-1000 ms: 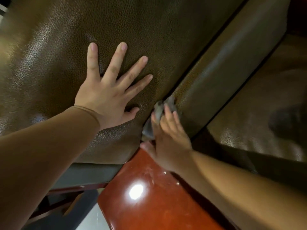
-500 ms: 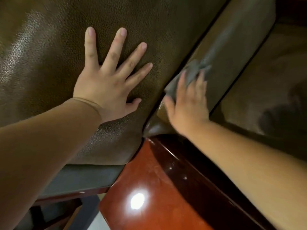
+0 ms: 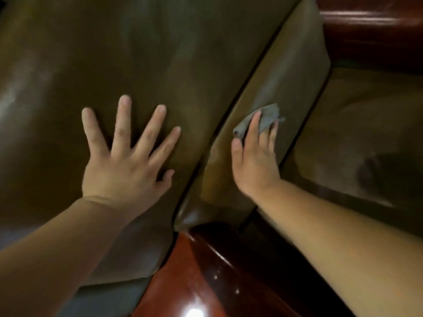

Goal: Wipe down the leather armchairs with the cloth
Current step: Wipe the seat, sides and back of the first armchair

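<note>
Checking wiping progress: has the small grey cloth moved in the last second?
Yes. The small grey cloth under the right hand moved up the brown leather side panel, away from the glossy red-brown wooden armrest.

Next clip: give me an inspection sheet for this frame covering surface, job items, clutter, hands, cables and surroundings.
Surface: brown leather armchair back, glossy, image blurred.
Job items: grey cloth bunched on the narrow leather side panel.
Clutter: nothing seen.
Hands: left hand spread flat on the chair back; right hand presses the cloth against the panel, fingers nearly straight, no closed grip.
Cables: nothing seen.
Surroundings: polished red-brown wooden frame below, leather seat at right.
</note>
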{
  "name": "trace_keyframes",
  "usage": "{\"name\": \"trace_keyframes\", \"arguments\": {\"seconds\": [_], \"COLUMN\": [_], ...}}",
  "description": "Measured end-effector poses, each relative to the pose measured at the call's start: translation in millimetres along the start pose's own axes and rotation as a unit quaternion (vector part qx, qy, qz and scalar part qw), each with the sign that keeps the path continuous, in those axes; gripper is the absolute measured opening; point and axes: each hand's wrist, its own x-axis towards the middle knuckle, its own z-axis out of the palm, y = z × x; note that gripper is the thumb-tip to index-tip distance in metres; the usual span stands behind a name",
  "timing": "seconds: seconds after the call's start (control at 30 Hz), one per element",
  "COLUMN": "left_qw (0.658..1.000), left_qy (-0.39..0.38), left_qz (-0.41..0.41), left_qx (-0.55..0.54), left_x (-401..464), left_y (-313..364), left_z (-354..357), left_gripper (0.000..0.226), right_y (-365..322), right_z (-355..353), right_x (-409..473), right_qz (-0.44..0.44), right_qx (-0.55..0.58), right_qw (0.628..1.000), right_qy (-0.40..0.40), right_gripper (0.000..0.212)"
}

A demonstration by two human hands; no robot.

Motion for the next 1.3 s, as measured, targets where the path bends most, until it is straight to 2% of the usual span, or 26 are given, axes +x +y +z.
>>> {"name": "trace_keyframes", "arguments": {"seconds": [0.07, 0.13, 0.23, 0.3, 0.4, 0.43, 0.5, 0.57, 0.63, 0.77, 0.83, 0.9, 0.97, 1.03, 1.1, 1.2, 1.27, 1.3], "left_qw": [0.998, 0.993, 0.993, 0.993, 0.989, 0.986, 0.982, 0.975, 0.970, 0.966, 0.964, 0.961, 0.958, 0.955, 0.953, 0.955, 0.955, 0.955], "left_qy": [0.015, 0.028, -0.015, -0.008, 0.052, 0.054, 0.052, 0.066, 0.076, 0.073, 0.080, 0.091, 0.095, 0.095, 0.099, 0.106, 0.106, 0.106], "left_qz": [0.025, 0.066, 0.086, 0.089, 0.047, 0.044, 0.061, 0.082, 0.094, 0.103, 0.101, 0.099, 0.102, 0.105, 0.108, 0.109, 0.107, 0.104], "left_qx": [-0.056, -0.093, -0.083, -0.073, -0.133, -0.150, -0.170, -0.196, -0.211, -0.224, -0.234, -0.243, -0.251, -0.260, -0.265, -0.253, -0.255, -0.257], "left_x": [30.1, 76.6, 144.0, 168.5, 184.3, 188.3, 194.0, 195.8, 196.9, 200.3, 201.3, 201.4, 200.6, 200.2, 199.8, 200.0, 198.7, 198.5], "left_y": [25.6, 50.9, 73.1, 82.7, 103.5, 110.3, 118.7, 120.5, 120.1, 124.9, 126.2, 126.7, 127.6, 129.0, 130.1, 131.3, 132.3, 132.5], "left_z": [-6.4, -11.7, -18.0, -14.8, -6.5, -3.6, 2.5, 7.1, 9.6, 13.8, 16.9, 19.3, 20.4, 19.9, 19.9, 21.9, 21.4, 20.8], "left_gripper": [0.073, 0.065, 0.064, 0.064, 0.069, 0.072, 0.076, 0.078, 0.081, 0.090, 0.094, 0.095, 0.095, 0.092, 0.090, 0.088, 0.088, 0.088], "right_y": [4.3, 13.0, 35.4, 39.5, 46.9, 50.3, 60.4, 74.1, 89.2, 80.6, 77.2, 85.3, 98.6, 115.4, 114.8, 98.7, 92.4, 87.4], "right_z": [5.0, 6.4, -13.3, -42.3, -73.6, -71.1, -55.2, -51.9, -64.3, -98.1, -97.7, -84.0, -69.4, -67.2, -76.7, -92.3, -85.4, -81.0], "right_x": [-37.7, -74.4, -21.4, 56.5, 134.8, 134.8, 106.3, 78.7, 98.5, 212.9, 230.3, 196.2, 141.4, 122.7, 157.1, 221.5, 221.9, 210.1], "right_qz": [-0.068, -0.132, -0.178, -0.147, -0.070, -0.074, -0.130, -0.154, -0.160, -0.061, -0.052, -0.066, -0.103, -0.134, -0.096, 0.027, 0.063, 0.081], "right_qx": [-0.008, -0.005, -0.035, -0.043, 0.015, 0.009, -0.026, 0.006, 0.029, 0.070, 0.072, 0.069, 0.053, 0.035, 0.065, 0.166, 0.187, 0.194], "right_qw": [0.997, 0.986, 0.981, 0.988, 0.997, 0.997, 0.991, 0.985, 0.984, 0.995, 0.994, 0.995, 0.993, 0.987, 0.992, 0.983, 0.974, 0.972], "right_qy": [-0.026, -0.107, -0.067, -0.029, 0.005, 0.011, -0.026, -0.079, -0.078, 0.042, 0.068, 0.042, -0.031, -0.082, -0.043, 0.068, 0.109, 0.104], "right_gripper": [0.079, 0.074, 0.063, 0.064, 0.064, 0.063, 0.063, 0.064, 0.065, 0.061, 0.060, 0.063, 0.067, 0.070, 0.068, 0.061, 0.060, 0.060]}}
